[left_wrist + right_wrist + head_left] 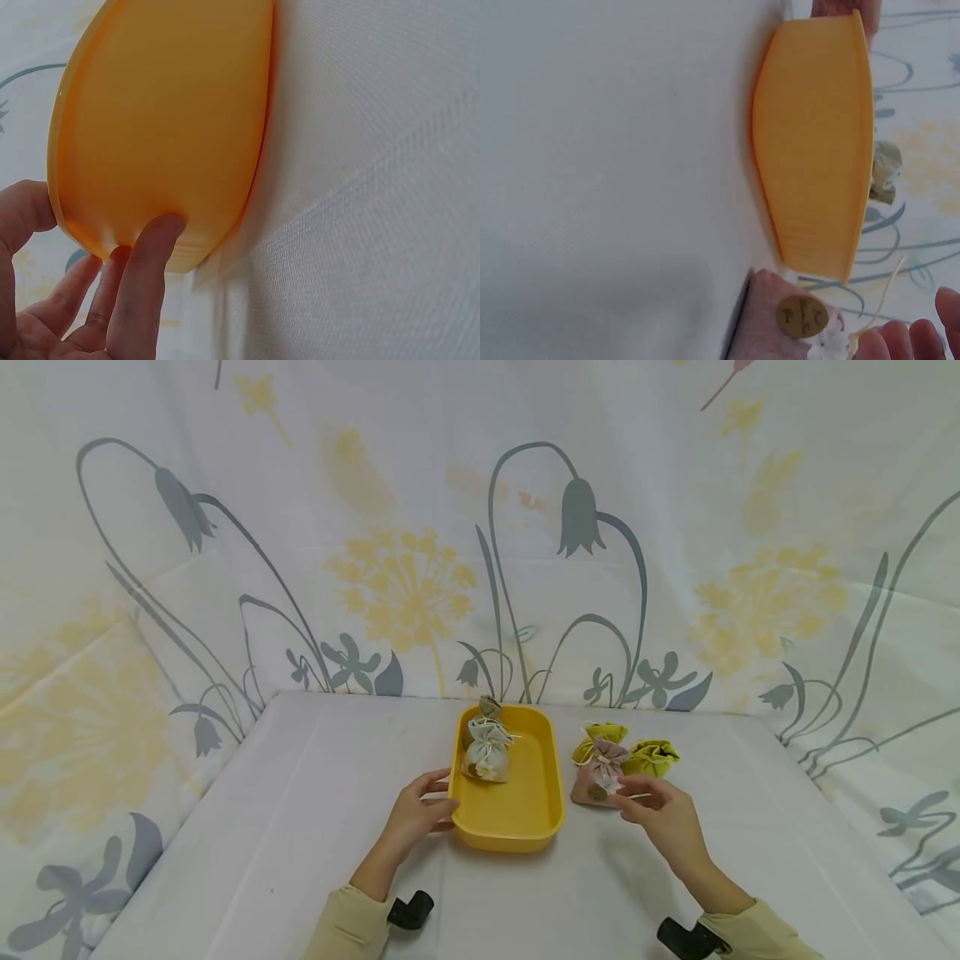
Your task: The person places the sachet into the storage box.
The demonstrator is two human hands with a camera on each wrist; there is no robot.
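Note:
My left hand (420,806) holds the left side of a yellow tray (510,842), thumb at the rim and fingers against the outer wall (172,112). Inside the tray lie a pale blue drawstring pouch (489,750) with a white flower and, behind it, an olive-brown pouch (490,707). Beside a pink pouch (588,787), right of the tray, is my right hand (663,814). Its fingertips are at the white flower (829,341) and cord of that pouch, thumb apart from the fingers. A round gold sticker (802,316) shows on the pink fabric.
Two yellow-green pouches, one behind the pink pouch (607,732) and one to its right (651,758), lie close to the right hand. A white cloth (315,793) covers the table. Behind it hangs a flower-printed curtain (420,577).

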